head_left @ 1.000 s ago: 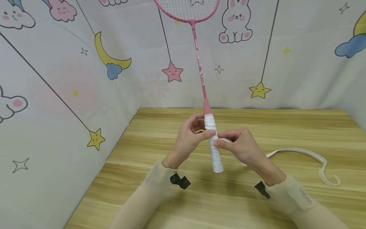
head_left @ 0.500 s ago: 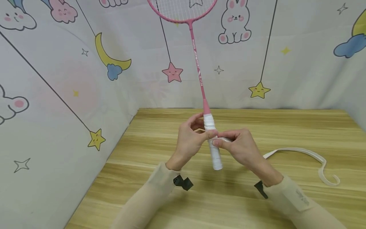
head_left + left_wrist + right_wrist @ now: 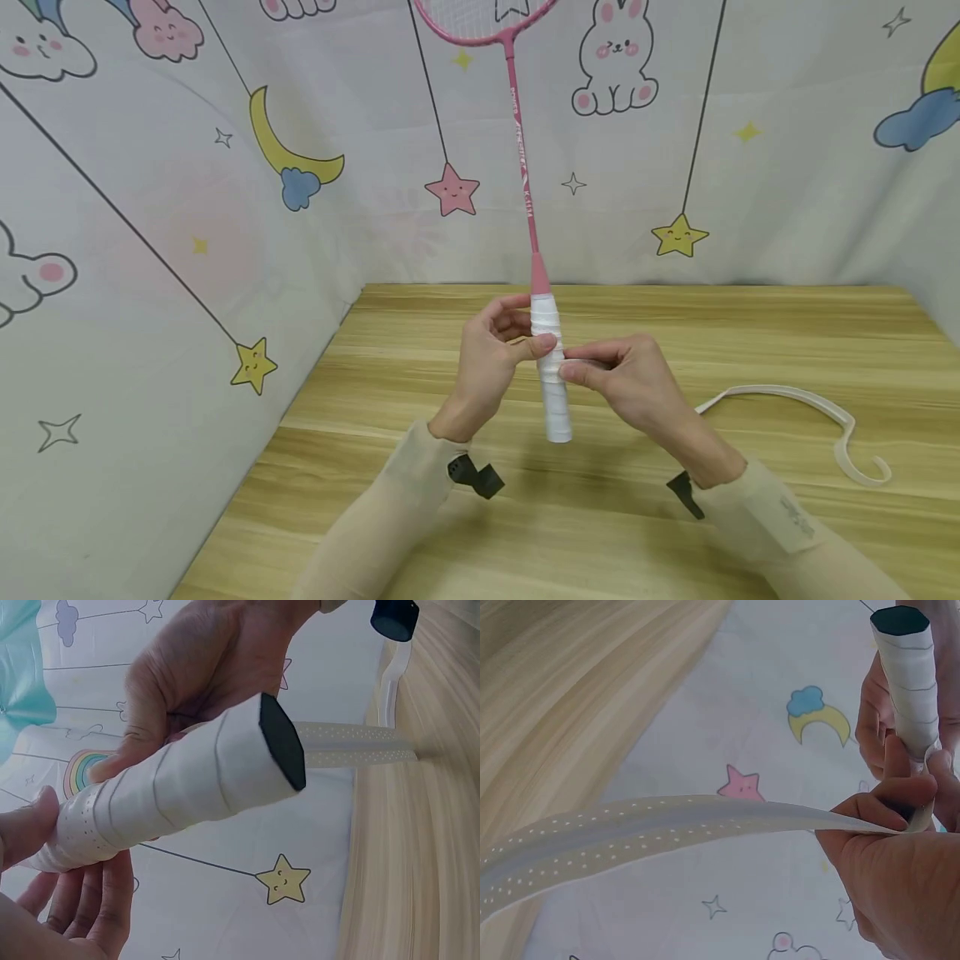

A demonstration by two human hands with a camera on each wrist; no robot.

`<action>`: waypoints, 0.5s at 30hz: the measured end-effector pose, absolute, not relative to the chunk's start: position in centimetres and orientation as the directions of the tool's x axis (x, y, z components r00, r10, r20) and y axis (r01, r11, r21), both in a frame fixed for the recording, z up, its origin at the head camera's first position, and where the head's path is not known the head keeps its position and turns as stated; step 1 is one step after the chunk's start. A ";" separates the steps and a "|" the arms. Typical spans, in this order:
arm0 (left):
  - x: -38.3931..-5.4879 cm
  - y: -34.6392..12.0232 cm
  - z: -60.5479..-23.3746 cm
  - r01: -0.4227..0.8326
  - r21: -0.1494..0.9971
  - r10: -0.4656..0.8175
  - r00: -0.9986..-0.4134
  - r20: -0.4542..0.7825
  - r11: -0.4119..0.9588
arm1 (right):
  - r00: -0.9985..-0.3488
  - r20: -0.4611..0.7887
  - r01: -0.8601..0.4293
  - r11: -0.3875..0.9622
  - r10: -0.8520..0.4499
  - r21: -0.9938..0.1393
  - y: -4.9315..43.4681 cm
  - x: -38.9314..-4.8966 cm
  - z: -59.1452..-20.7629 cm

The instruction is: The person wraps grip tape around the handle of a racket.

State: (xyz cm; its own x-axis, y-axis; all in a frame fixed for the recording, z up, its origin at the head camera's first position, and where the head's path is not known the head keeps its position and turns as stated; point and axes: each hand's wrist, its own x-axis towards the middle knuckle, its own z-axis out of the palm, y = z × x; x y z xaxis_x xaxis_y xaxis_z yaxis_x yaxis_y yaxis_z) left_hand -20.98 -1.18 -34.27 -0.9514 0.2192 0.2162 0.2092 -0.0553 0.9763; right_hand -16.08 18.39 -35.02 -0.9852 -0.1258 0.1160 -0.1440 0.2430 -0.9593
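A pink badminton racket (image 3: pixel 521 158) stands tilted above the table, its head cut off by the top of the head view. White wrapping covers its handle (image 3: pixel 556 408), and the left wrist view shows a dark end cap (image 3: pixel 283 742). My left hand (image 3: pixel 486 354) grips the upper handle, thumb in front and fingers behind. Beside the handle my right hand (image 3: pixel 637 383) pinches a white perforated grip tape (image 3: pixel 630 832) between thumb and fingers. From that pinch the tape runs down to the table, and perforated turns of it lie around the handle's upper part.
The tape's loose end (image 3: pixel 862 479) curls on the wooden table (image 3: pixel 420 533) at the right. A white printed cloth (image 3: pixel 360 217) hangs behind the table and along its left side. Black wrist cameras (image 3: pixel 476 477) sit at both sleeves.
The racket has risen slightly and turned a little, its lower end shifting left. Both hands keep their hold, with only small shifts.
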 end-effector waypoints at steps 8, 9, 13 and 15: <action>-21.0 -1.5 -34.2 0.191 0.973 0.255 -0.942 0.219 -0.129 | -0.987 0.098 -0.123 0.217 -0.125 -0.968 18.6 -16.2 -35.0; -20.9 -1.5 -34.2 0.188 0.972 0.263 -0.940 0.219 -0.140 | -0.988 0.092 -0.118 0.218 -0.123 -0.969 18.7 -16.2 -35.0; -21.0 -1.6 -34.0 0.159 0.969 0.294 -0.932 0.210 -0.189 | -0.989 0.076 -0.103 0.227 -0.123 -0.968 18.9 -16.4 -34.9; -21.0 -1.7 -33.9 0.137 0.967 0.314 -0.928 0.200 -0.213 | -0.989 0.070 -0.099 0.237 -0.127 -0.966 19.0 -16.5 -34.8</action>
